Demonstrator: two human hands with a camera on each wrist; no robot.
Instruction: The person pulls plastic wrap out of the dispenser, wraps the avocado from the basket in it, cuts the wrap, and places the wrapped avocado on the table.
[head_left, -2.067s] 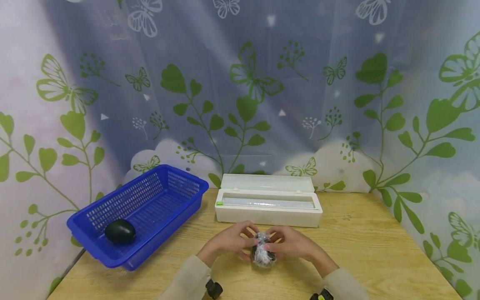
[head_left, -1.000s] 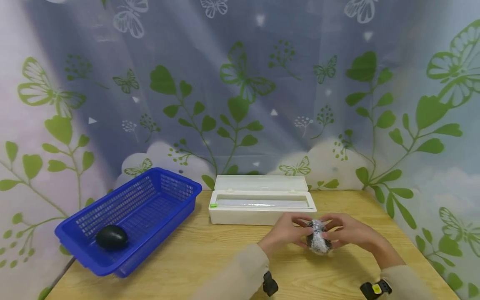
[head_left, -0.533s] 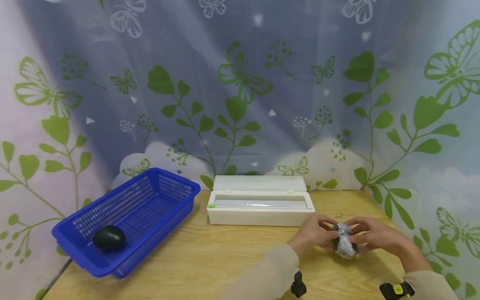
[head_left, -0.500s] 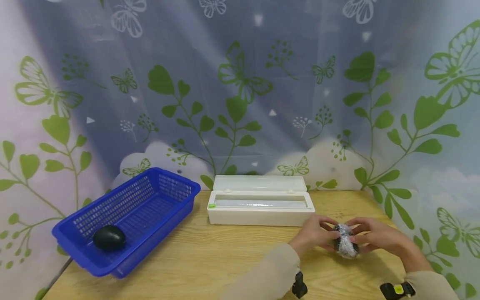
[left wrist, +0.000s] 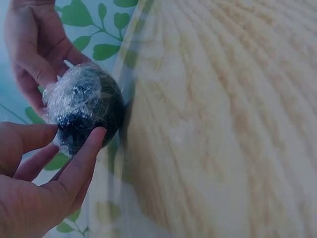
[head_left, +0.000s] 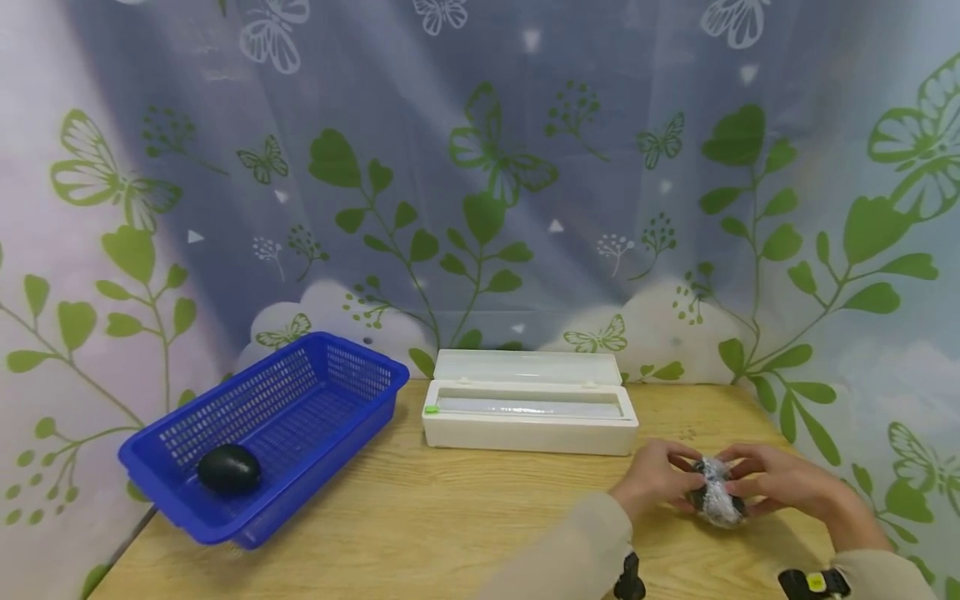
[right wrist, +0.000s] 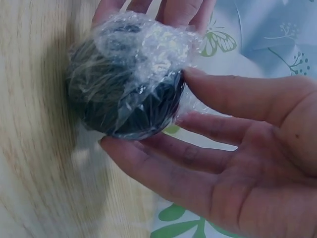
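Note:
Cling film covers a dark avocado (head_left: pixel 718 502) at the right part of the wooden table, bunched whitish along its top. My left hand (head_left: pixel 660 477) holds it from the left with thumb and fingertips, while my right hand (head_left: pixel 783 482) grips the opposite side. In the left wrist view the wrapped avocado (left wrist: pixel 89 106) shows crinkled film over a dark skin. Thumb and fingers of the right hand (right wrist: pixel 237 144) curve around it in the right wrist view, close over the tabletop.
A blue perforated basket (head_left: pixel 375 417) stands at the left, with an unwrapped dark avocado (head_left: pixel 229 469) inside. At the back middle sits a white cling film box (head_left: pixel 528 435), its lid up and a roll of film (head_left: pixel 528 407) inside. A patterned curtain (head_left: pixel 480 167) hangs behind the table (head_left: pixel 420 517).
Both hands have carried the wrapped avocado from in front of the white box to the table's right side. The basket and box have stayed put while the head view shifted slightly.

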